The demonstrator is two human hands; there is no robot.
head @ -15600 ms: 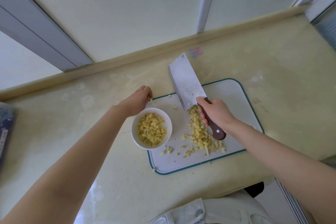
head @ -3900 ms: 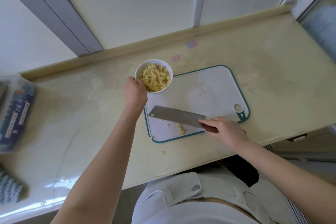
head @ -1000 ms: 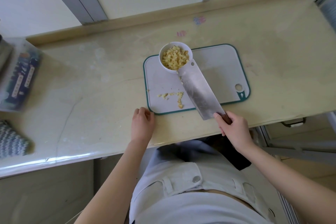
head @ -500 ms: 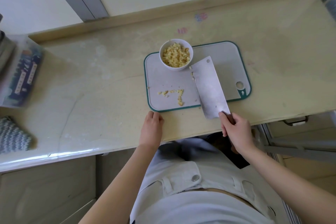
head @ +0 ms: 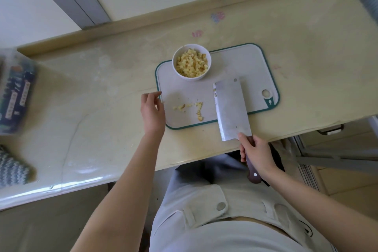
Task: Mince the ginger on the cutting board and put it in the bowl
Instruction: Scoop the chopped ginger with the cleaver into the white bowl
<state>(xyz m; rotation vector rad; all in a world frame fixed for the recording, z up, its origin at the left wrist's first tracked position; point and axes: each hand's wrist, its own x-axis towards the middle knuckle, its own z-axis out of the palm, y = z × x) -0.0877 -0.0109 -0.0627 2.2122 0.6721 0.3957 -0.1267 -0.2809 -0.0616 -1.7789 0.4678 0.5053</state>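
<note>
One white rectangular plastic cutting board with a teal rim (head: 251, 63) lies on the pale yellow countertop (head: 98, 92). One small round white bowl (head: 192, 78) stands on its far left corner, heaped with diced yellow ginger (head: 192, 62).

We count two places with ginger: the bowlful, and a thin scatter of leftover bits (head: 190, 106) on the board's near left part. Two specks cling to the blade's left edge.

One broad steel cleaver with a dark wooden handle (head: 231, 108) lies over the board's near edge. It points away from us, and we cannot tell whether the blade touches.

The right hand (head: 255, 151) is wrapped round the handle. The left hand (head: 152, 110) is at the board's left edge, fingers loose and slightly spread, holding nothing.

At far left are one blurred blue packet (head: 16, 92) and one striped knitted cloth (head: 10, 168).
</note>
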